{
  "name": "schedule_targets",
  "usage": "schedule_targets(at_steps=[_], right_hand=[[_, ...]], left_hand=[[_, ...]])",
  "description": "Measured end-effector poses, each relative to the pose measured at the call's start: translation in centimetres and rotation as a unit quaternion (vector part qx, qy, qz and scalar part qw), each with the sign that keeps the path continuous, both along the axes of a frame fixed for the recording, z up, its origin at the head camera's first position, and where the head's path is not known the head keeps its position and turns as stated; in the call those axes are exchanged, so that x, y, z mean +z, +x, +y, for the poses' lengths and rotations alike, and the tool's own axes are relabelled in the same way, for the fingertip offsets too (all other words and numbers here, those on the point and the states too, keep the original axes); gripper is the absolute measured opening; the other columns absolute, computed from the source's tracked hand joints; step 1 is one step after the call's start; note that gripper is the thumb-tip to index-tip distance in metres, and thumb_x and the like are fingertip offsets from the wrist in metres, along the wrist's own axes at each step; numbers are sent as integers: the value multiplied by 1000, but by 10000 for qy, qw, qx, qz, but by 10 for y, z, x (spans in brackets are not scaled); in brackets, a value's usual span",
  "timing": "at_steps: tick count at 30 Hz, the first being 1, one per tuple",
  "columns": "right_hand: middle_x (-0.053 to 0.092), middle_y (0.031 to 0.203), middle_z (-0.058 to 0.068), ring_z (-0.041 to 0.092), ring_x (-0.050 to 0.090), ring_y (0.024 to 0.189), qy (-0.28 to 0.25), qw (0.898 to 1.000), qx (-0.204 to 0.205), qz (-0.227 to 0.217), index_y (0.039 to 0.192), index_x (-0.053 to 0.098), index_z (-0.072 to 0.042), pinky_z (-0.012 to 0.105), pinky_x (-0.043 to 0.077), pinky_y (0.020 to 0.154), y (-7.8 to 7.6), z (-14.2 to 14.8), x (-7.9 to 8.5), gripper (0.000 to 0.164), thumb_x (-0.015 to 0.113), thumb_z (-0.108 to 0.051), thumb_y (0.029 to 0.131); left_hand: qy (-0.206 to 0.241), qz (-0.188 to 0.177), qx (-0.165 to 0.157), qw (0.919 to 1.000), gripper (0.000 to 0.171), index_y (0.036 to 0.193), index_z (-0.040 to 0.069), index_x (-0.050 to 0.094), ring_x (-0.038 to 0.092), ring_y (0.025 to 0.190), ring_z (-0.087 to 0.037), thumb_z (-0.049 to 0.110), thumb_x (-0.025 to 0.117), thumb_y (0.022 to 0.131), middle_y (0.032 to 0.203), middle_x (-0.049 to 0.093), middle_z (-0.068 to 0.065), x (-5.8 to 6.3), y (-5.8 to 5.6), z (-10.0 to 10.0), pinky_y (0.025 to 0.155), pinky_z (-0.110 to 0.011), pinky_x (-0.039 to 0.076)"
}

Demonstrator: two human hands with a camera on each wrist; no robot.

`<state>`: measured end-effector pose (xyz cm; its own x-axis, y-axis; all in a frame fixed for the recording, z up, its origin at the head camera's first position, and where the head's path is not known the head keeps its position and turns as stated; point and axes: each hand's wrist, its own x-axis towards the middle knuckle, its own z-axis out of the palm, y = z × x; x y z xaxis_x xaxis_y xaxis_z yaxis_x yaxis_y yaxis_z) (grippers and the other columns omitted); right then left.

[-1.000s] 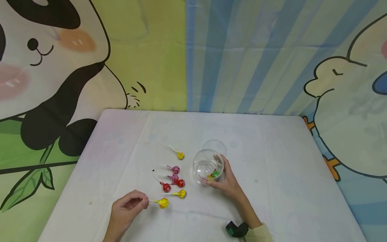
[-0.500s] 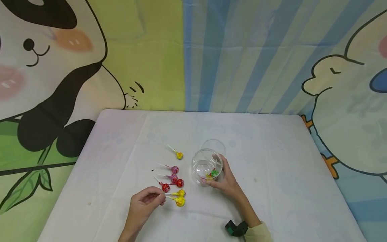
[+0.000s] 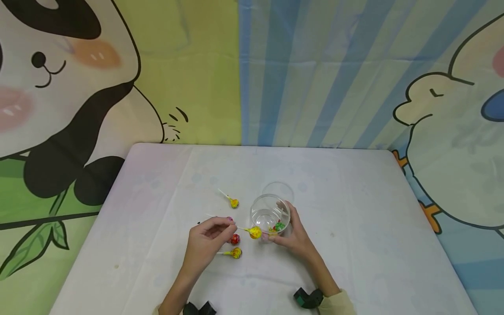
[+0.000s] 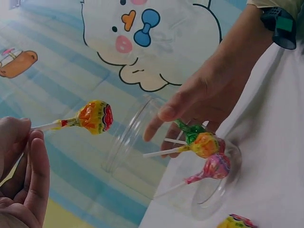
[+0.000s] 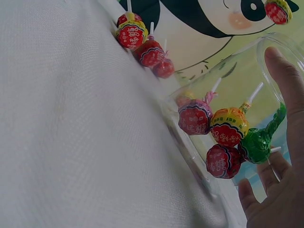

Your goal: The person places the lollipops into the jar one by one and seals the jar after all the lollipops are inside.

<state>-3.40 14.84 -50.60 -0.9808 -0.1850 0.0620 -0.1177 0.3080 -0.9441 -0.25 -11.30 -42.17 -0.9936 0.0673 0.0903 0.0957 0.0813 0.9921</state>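
Note:
My left hand pinches the white stick of a yellow lollipop between thumb and fingers. Its wrapped head points right, near the rim of a clear jar. My right hand grips that jar from its right side as it stands upright on the table. Inside, the right wrist view shows a green lollipop, a yellow-orange lollipop, a pink lollipop and a dark red lollipop. In the left wrist view, the held lollipop is outside the jar's mouth.
On the white table lie a yellow lollipop farther back, a red lollipop and another yellow lollipop. My left hand partly covers others. A clear round disc lies behind the jar. Black devices sit on both wrists.
My left hand has carried the yellow lollipop right and away from me, from the front of the table over to the jar. The right hand and jar have stayed put.

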Motion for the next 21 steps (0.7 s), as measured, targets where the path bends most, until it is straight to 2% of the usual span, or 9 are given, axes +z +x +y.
schedule_targets(at_steps=[6,12,18,21], right_hand=[[38,154,7,33,32,143,47,9999,-61,-93,151,23,-23,64,19,115,1,0,-1,102,86,-20,70],[39,153,8,33,34,142,-52,10000,29,21,150,24,-24,65,20,114,0,1,-1,99,85,-17,71],[39,152,6,32,35,141,-95,9999,108,82,149,25,-28,65,22,113,0,2,-2,99,85,-18,71],[39,152,7,33,34,141,-126,9997,167,153,150,25,-28,65,22,112,-1,3,-1,99,84,-16,72]], left_hand=[[-787,287,-252,9962,13,93,20,72,67,64,-13,30,75,84,81,72,0,11,-19,16,61,-26,57],[-1134,427,-406,9918,14,95,19,74,64,60,-14,27,76,84,79,71,1,17,-32,29,57,-24,55],[-1971,741,-722,9749,9,93,18,75,59,63,0,21,75,85,83,73,6,15,-38,38,57,-19,52],[-2166,772,-841,9696,8,93,16,76,59,60,2,19,74,86,79,73,6,13,-39,42,54,-19,51]])
